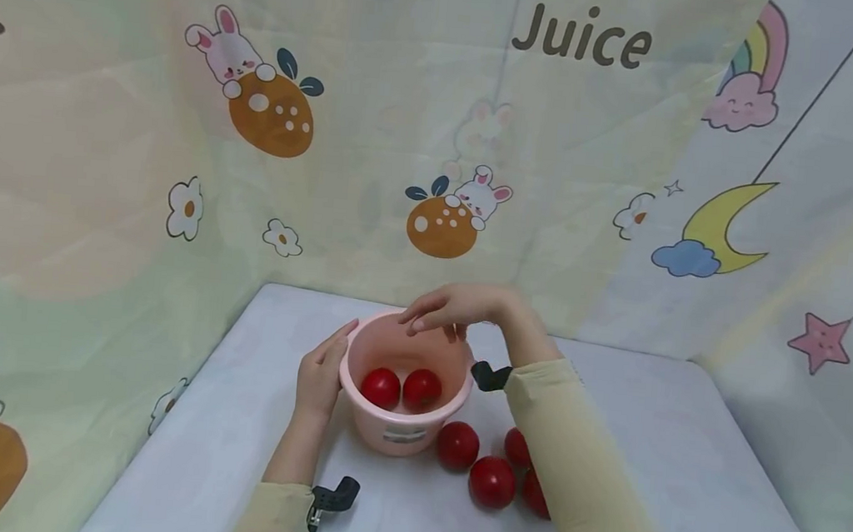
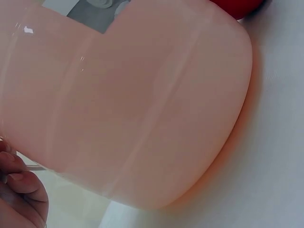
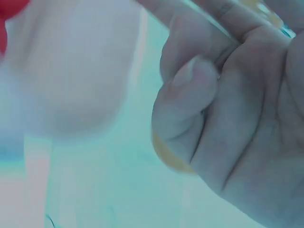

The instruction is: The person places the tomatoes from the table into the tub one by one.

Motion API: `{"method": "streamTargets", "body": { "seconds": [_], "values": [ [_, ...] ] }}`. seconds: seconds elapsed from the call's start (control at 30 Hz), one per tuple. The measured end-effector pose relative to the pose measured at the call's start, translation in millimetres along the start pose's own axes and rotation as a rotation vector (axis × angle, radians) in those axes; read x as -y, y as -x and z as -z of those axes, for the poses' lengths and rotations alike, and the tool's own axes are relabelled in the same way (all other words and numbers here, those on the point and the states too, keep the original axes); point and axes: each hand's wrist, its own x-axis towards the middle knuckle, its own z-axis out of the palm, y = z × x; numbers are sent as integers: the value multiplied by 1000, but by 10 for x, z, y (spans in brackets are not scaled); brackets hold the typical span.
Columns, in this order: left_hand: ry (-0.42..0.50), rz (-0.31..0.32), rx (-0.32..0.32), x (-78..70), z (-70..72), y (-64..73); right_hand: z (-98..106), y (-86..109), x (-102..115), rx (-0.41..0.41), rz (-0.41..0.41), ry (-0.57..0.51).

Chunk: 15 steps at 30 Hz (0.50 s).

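A pale pink bucket (image 1: 394,439) stands upright on the table, with two glossy red balls in it, a left one (image 1: 381,388) and a right one (image 1: 422,389). My left hand (image 1: 320,379) holds the bucket at the left side of its rim. In the left wrist view, curled fingers (image 2: 23,185) are at the rim and the bucket's wall (image 2: 142,104) fills most of the picture. Over the far right part of the rim hovers my right hand (image 1: 461,309), its fingers loosely bent and nothing in them. Its palm and bent fingers (image 3: 190,90) show close up in the right wrist view.
Several more red balls (image 1: 492,482) lie on the white table (image 1: 391,522) right of the bucket, some partly hidden by the right sleeve (image 1: 591,471). Behind the table hangs a printed cloth (image 1: 356,210) with rabbits and the word Juice.
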Motion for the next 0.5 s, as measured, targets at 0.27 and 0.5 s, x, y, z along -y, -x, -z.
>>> {"method": "streamTargets", "body": {
  "seconds": [0.27,0.5],
  "values": [
    [-6,-10,-12,9,4,-3,-7,772,-513,-166,-8,-78],
    [-8,-12,-12,-5,-16,5,-443,1238,-1194,-170,-35,-190]
  ]
}}
